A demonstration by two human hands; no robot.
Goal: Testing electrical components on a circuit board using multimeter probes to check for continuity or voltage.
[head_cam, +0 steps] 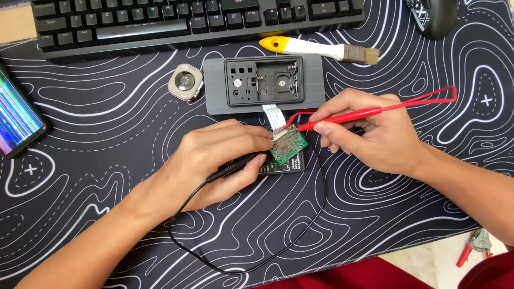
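1. My left hand [225, 152] was closed around a black probe [238, 165]; its tip was hidden behind my fingers, so I could not tell where it met the board.
2. My right hand [369, 131] was pinched on a red probe [342, 118], held like a pen, its tip at the upper right edge of a small green circuit board [288, 145].
3. The board sat tilted between both hands, propped on a small black meter [286, 166] that my left hand and the board mostly covered; I could see only its lower edge.
4. A white ribbon cable [273, 116] ran from the board's top edge up to a grey device housing [316, 85] lying open side up; I could not see how it joined the housing.
5. The black lead [300, 235] looped wide toward the near edge of the desk [107, 123], which was covered by a black mat with white wavy lines; the red lead [428, 99] looped out beyond my right hand.
6. Left of the housing lay a smartwatch body [186, 82], back up.
7. Above the housing lay a brush [321, 49] with a yellow and white handle.
8. A black keyboard [187, 21] and a dark mouse [435, 17] were cut off at the top edge.
9. A phone [16, 115] with a striped, glitched screen was cut off at the left.
10. Red-handled pliers [474, 246] showed only partly at the lower right, off the mat.
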